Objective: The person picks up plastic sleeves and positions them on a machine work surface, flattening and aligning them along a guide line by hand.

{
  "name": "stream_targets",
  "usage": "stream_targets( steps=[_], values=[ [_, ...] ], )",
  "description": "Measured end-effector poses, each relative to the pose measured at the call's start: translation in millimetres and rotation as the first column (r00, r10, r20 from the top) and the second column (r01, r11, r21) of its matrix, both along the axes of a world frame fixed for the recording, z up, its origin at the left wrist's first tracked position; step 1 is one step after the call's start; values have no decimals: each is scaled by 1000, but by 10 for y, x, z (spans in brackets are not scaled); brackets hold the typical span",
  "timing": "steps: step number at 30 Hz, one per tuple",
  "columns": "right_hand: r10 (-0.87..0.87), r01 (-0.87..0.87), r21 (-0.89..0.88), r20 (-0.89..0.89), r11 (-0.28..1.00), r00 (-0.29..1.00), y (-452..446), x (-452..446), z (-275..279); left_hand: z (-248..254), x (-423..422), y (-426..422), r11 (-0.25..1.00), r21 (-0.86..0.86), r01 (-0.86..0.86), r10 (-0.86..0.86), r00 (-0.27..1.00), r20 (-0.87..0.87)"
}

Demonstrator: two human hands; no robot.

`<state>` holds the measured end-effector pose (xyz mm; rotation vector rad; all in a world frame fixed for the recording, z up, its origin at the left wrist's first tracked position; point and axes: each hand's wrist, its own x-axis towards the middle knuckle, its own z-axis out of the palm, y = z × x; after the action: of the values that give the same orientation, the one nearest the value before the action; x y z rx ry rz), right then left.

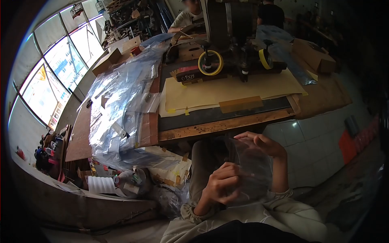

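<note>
In front of my lap hangs a clear plastic sheet (pixel 256 178), thin and see-through; whether it is a single sheet or a bag I cannot tell. My left hand (pixel 223 183) is closed on its left side, fingers curled and pressed together. Higher up and to the right, my right hand (pixel 265 146) has its fingers stretched out toward the left, touching the upper part of the plastic, and its thumb side is partly behind it. Both hands are below the front edge of the press table (pixel 223 130).
A press with yellow tape rolls (pixel 210 63) stands over a cream board (pixel 227 91) ahead. Stacked clear plastic sheets (pixel 121 101) cover the table's left. Cardboard boxes (pixel 312 54) lie at back right. A person (pixel 190 16) sits across; another (pixel 271 15) is farther back.
</note>
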<state>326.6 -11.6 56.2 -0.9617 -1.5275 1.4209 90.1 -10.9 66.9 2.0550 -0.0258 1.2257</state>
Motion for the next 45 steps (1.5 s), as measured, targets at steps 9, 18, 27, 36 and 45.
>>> stream_targets(
  steps=[9,18,27,36,45],
  values=[
    [-305,360,226,-244,905,921,198,27,308,-109,-12,-41,926,-378,7,-74,984,-162],
    [-657,253,676,444,692,610,1106,209,435,-207,171,382,720,-682,-126,-7,982,-189],
    [-840,113,859,448,499,305,1347,-85,-54,-364,222,325,723,-670,-169,61,982,-181],
    [-853,125,872,419,474,313,1290,-135,25,-398,214,324,710,-686,-158,24,980,-200],
    [-869,103,890,401,445,290,1296,-146,-24,-421,219,319,702,-695,-155,26,981,-192]
  ],
)
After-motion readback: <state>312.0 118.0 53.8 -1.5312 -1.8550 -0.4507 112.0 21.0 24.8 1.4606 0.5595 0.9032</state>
